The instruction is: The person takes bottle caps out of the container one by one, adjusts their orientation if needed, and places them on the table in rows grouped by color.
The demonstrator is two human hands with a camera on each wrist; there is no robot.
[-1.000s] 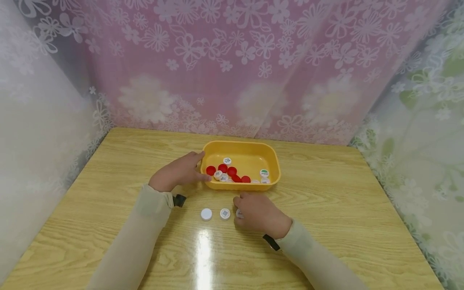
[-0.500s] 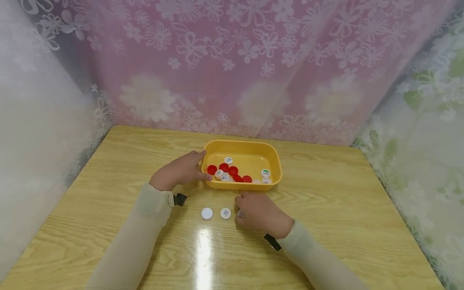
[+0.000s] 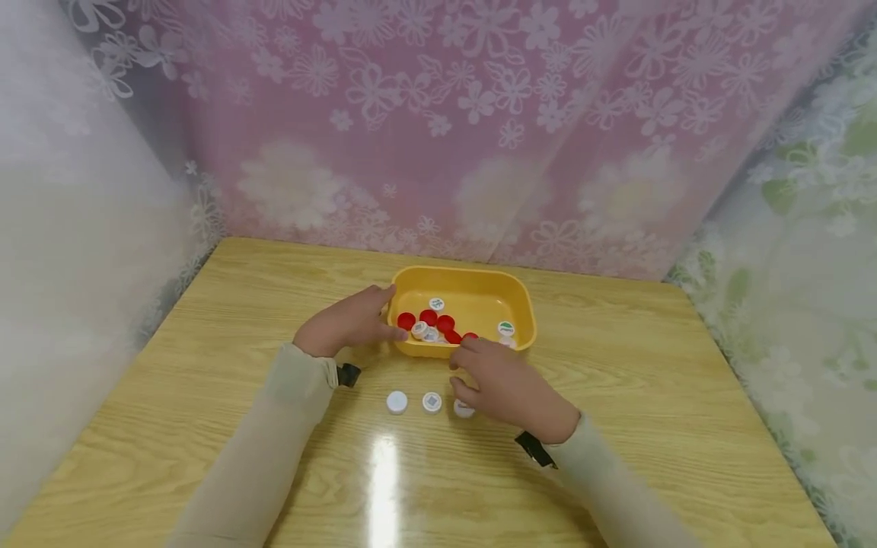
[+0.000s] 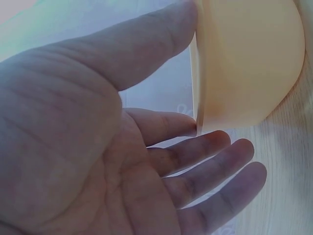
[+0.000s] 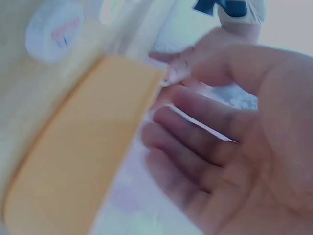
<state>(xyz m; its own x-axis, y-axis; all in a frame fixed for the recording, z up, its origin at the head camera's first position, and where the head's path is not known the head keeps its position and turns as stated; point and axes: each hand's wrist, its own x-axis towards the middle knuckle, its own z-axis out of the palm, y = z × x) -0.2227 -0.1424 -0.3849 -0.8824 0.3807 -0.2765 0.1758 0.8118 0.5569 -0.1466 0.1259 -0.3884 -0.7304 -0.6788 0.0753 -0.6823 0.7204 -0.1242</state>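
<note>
A yellow plastic tray [image 3: 473,297] holds red bottle caps [image 3: 445,324] and white ones, among them a white cap with green print [image 3: 505,329]. My left hand [image 3: 352,323] is at its left end, thumb and index fingertips touching the rim, the other fingers extended loosely. My right hand [image 3: 510,384] holds nothing; its fingers, loosely bent, reach over the tray's front edge. In front of the tray, white caps lie in a row: a plain one [image 3: 397,403], one with a grey square [image 3: 432,403], and a red-lettered cap [image 5: 55,30] partly beneath my right hand.
The wooden table [image 3: 274,266] meets a pink floral curtain [image 3: 438,152] behind the tray. Pale patterned curtains stand at both sides. A bright reflection lies on the tabletop nearer to me, between my forearms.
My right hand has let go of the right-hand cap in the row and moved up to the tray's front edge, its fingers spreading. My left hand stays at the tray's left end.
</note>
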